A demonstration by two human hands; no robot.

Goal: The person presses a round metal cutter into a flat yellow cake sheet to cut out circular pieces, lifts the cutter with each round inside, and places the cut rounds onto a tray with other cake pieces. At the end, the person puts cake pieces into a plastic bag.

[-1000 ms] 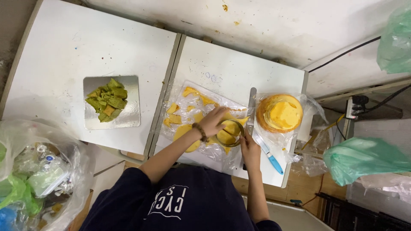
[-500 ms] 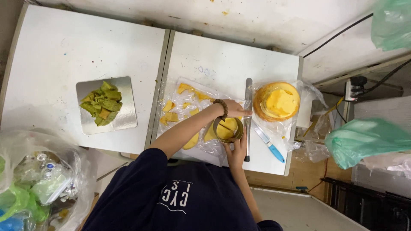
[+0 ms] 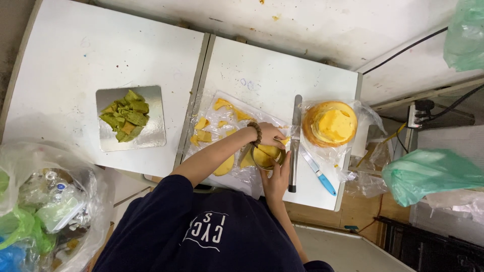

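Observation:
My left hand [image 3: 269, 135], with a bead bracelet on its wrist, presses a piece of yellow cake into a small round cup [image 3: 265, 156]. My right hand [image 3: 277, 177] grips the cup from the near side. The cup sits on a clear plastic sheet [image 3: 237, 108] strewn with several yellow cake scraps [image 3: 203, 136]. Just right of my hands lies a long metal spatula [image 3: 295, 136]. A blue-handled knife [image 3: 319, 174] lies beside it.
A round yellow cake [image 3: 330, 123] sits on plastic at the right of the white table [image 3: 282, 75]. On the left table a silver square board [image 3: 151, 138] carries green cake pieces [image 3: 126, 115]. A bag of rubbish [image 3: 40, 201] is lower left; green bags [image 3: 433, 174] and a power strip [image 3: 418, 113] are at the right.
My left hand has shifted slightly right over the cup and pressed down on the cake piece. My right hand has kept hold of the cup. The view has drifted a little.

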